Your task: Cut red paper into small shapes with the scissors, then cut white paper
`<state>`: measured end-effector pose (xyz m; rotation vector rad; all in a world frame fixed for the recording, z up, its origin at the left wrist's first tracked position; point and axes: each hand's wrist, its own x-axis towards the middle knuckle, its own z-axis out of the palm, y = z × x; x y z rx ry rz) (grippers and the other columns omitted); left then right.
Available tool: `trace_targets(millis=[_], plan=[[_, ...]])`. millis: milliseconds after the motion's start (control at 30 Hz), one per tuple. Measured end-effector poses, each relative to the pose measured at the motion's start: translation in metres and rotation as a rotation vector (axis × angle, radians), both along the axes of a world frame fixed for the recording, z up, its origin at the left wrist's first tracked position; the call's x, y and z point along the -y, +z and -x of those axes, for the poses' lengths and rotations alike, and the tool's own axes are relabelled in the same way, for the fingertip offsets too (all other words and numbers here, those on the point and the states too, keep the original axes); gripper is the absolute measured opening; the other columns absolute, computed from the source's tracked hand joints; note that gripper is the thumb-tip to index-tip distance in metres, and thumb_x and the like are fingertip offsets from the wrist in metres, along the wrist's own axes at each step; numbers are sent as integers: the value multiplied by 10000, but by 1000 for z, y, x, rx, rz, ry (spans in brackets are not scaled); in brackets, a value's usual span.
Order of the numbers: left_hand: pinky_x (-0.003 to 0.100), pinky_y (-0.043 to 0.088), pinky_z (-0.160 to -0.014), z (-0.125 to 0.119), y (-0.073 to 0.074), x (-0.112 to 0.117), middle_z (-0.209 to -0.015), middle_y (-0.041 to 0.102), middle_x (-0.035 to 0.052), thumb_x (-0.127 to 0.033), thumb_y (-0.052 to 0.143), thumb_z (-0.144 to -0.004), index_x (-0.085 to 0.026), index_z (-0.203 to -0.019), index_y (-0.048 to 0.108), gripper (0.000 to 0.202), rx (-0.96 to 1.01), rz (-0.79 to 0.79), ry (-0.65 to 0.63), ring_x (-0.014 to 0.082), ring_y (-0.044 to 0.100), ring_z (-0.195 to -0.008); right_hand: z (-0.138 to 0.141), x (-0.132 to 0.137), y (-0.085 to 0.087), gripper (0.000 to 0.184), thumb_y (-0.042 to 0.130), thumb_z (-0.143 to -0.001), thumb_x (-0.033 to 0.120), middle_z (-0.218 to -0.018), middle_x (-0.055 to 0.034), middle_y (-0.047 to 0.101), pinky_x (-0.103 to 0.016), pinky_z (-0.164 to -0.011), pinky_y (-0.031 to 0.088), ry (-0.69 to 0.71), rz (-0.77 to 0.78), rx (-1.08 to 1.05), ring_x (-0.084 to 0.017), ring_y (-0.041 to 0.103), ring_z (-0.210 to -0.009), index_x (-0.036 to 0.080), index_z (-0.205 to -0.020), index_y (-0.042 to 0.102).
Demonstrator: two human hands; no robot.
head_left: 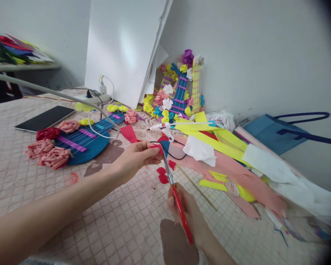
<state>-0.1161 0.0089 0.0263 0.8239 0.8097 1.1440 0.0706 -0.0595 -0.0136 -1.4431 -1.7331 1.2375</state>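
Observation:
Between the fingertips of my left hand (143, 154) is a small piece of red paper (157, 148). My right hand (186, 208) grips a pair of scissors (182, 213) by the red handles, and the blade tips reach the edge of that red piece. Several small red petal shapes (162, 179) lie on the tablecloth just left of the blades. A larger red strip (128, 134) rests beyond my left hand. Farther back is a white glue gun (161, 128) with its cord.
At left, a blue paper guitar (91, 149) carries pink and red paper flowers (48, 152), near a dark tablet (45, 118). A white cable (57, 91) crosses above. Pink paper (226, 165), yellow strips (223, 141), tape (232, 188), a thin stick (197, 187) and a blue bag (273, 134) lie right. Decorated guitars (179, 94) lean behind.

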Motion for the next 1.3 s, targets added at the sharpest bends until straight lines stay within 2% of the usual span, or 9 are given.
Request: trace_targets(millis=[300,467,533,667,733,833,933,1033,1300], plan=[[282,521,-757,1,-1,-1,-708,721,39,-223,738,-738,-140,-697,564,197,0,-23,-12,127,663,-685,2,2,-5,464,510,-763,671,-548,79,378,-202,-344,308,-4,85,-144,-59,350,-361,229,-700,384],[285,526,-745,2,-2,-1,-700,713,28,-238,737,-728,-142,-716,581,183,-46,-9,-35,131,665,-686,-3,-1,-14,492,488,-785,703,-542,90,380,-195,-338,334,-1,93,-215,-54,345,-346,215,-770,428],[276,523,-724,1,-3,0,-696,706,21,-251,725,-732,-143,-720,593,171,-110,-26,-106,125,657,-671,-6,-4,-14,471,496,-797,682,-561,87,393,-203,-355,364,-23,87,-268,-58,359,-361,213,-796,443],[256,499,-628,-3,-8,6,-643,673,11,-262,686,-748,-140,-716,610,148,-381,-117,-420,122,626,-615,-12,-9,-5,366,646,-765,522,-654,52,490,-212,-445,414,-109,11,-322,-80,427,-482,214,-812,454],[238,468,-581,-6,-13,11,-632,657,5,-252,664,-752,-141,-714,621,126,-527,-200,-528,123,607,-607,-13,-9,0,340,706,-724,420,-700,41,538,-211,-465,408,-163,-21,-331,-86,431,-518,219,-848,462],[209,405,-525,-11,-20,15,-641,644,-3,-249,642,-752,-148,-706,624,112,-708,-319,-552,113,568,-600,-12,-8,6,325,721,-696,324,-741,32,574,-218,-476,401,-171,-13,-337,-97,447,-548,224,-869,464],[201,381,-511,-12,-26,18,-652,643,-8,-250,633,-748,-154,-724,623,100,-789,-353,-561,113,561,-605,-9,-8,8,272,692,-703,297,-742,23,575,-237,-495,417,-161,12,-302,-115,485,-582,218,-817,458],[195,378,-508,-13,-27,17,-651,634,-12,-249,629,-748,-157,-740,627,92,-785,-337,-576,108,555,-597,-7,-9,8,233,661,-708,285,-722,23,561,-249,-490,428,-195,23,-257,-123,502,-580,214,-798,458],[220,424,-556,-16,-23,13,-626,603,3,-324,630,-793,-152,-691,603,202,-485,-208,-537,107,550,-582,-7,-9,7,232,646,-716,274,-697,36,540,-244,-472,436,-238,29,-255,-107,483,-537,217,-804,439]])
